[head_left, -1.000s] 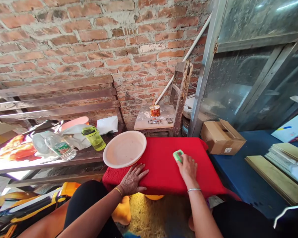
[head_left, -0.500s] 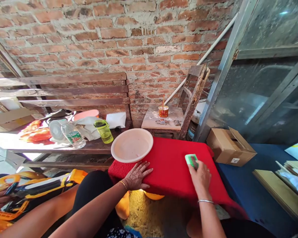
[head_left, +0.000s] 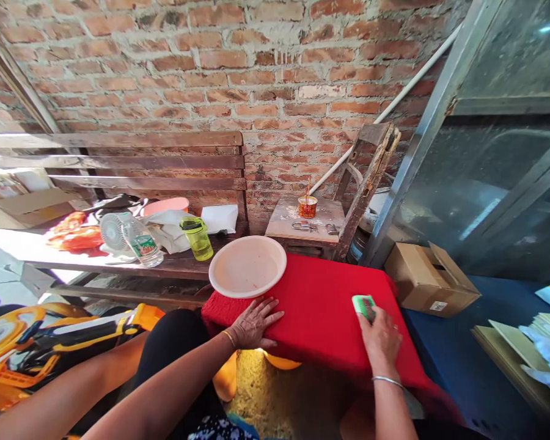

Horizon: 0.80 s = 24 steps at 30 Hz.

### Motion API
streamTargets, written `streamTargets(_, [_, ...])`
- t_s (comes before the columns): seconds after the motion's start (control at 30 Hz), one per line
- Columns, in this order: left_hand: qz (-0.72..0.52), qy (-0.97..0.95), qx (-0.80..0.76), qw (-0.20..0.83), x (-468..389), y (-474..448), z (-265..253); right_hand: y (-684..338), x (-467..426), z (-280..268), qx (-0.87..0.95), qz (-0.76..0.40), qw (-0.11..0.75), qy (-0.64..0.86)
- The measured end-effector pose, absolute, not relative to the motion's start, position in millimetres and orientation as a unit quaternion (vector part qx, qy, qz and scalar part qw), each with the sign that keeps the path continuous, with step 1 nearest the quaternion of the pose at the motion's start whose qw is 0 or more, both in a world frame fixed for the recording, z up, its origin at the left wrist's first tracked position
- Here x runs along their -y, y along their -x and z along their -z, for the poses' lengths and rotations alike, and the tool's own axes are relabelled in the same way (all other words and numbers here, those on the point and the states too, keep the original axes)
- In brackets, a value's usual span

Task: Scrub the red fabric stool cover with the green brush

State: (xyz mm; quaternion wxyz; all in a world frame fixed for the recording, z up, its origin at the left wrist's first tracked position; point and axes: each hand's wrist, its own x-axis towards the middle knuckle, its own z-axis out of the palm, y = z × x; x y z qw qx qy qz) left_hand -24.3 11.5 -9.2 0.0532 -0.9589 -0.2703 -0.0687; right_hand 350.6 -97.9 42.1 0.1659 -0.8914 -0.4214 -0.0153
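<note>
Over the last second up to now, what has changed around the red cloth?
The right hand has moved the green item rightward across the red cloth, closer to its right edge. The view has swung left, so everything sits further right in the picture. Nothing was grasped or released: the right hand keeps the item, and the left hand stays spread on the cloth by the basin.

Small green block [head_left: 363, 305], pale-edged, dark-patched, over the right part of a spread red cloth [head_left: 318, 305].
</note>
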Motion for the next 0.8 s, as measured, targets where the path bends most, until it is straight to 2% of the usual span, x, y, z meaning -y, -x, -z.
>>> streamTargets(0.13, [0.057,0.960,0.271,0.040,-10.8,22.7,4.0,-411.1,131.4,-38.8,0.246,0.051,0.192,0.949])
streamTargets(0.2, [0.056,0.960,0.273,0.033,-10.5,22.0,1.2,-419.5,134.6,-36.5,0.219,0.062,0.213,0.950])
streamTargets(0.33, [0.064,0.959,0.275,0.022,-10.0,20.9,-2.4,-377.5,107.6,-32.5,0.357,0.046,0.286,0.888])
streamTargets(0.47, [0.063,0.958,0.278,0.022,-9.6,20.3,-3.6,-280.1,82.6,-22.0,0.569,-0.001,0.362,0.739])
streamTargets(0.63, [0.052,0.958,0.283,0.011,-9.2,19.8,-4.3,-210.9,92.0,-11.9,0.685,0.002,0.308,0.660])
streamTargets(0.8, [0.045,0.957,0.285,0.006,-8.3,18.9,-5.4,-286.9,112.7,-23.8,0.582,0.029,0.218,0.783])
